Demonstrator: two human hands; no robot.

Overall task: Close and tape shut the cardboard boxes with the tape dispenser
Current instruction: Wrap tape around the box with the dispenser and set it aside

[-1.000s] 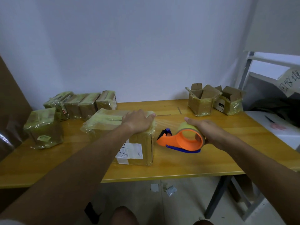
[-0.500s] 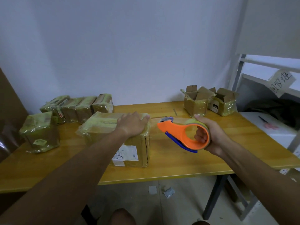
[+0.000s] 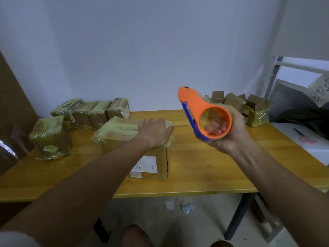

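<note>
A taped cardboard box [image 3: 122,138] with a white label on its front sits mid-table. My left hand [image 3: 156,131] rests flat on its top right corner, fingers spread. My right hand [image 3: 229,134] grips the orange tape dispenser [image 3: 199,111] with a blue blade guard, raised above the table to the right of the box; my fingers pass through its ring and its nose points up and left. Two cardboard boxes with open flaps [image 3: 226,100] [image 3: 256,111] stand at the back right of the table.
Several tape-wrapped boxes [image 3: 92,113] line the back left of the wooden table [image 3: 204,172], one more [image 3: 50,138] nearer the left. A white surface with red scissors [image 3: 306,138] adjoins on the right below a metal shelf. Paper scraps [image 3: 187,208] lie on the floor.
My right hand picked the tape dispenser up off the table and lifted it, tilting its nose upward. My left hand stayed on the box.
</note>
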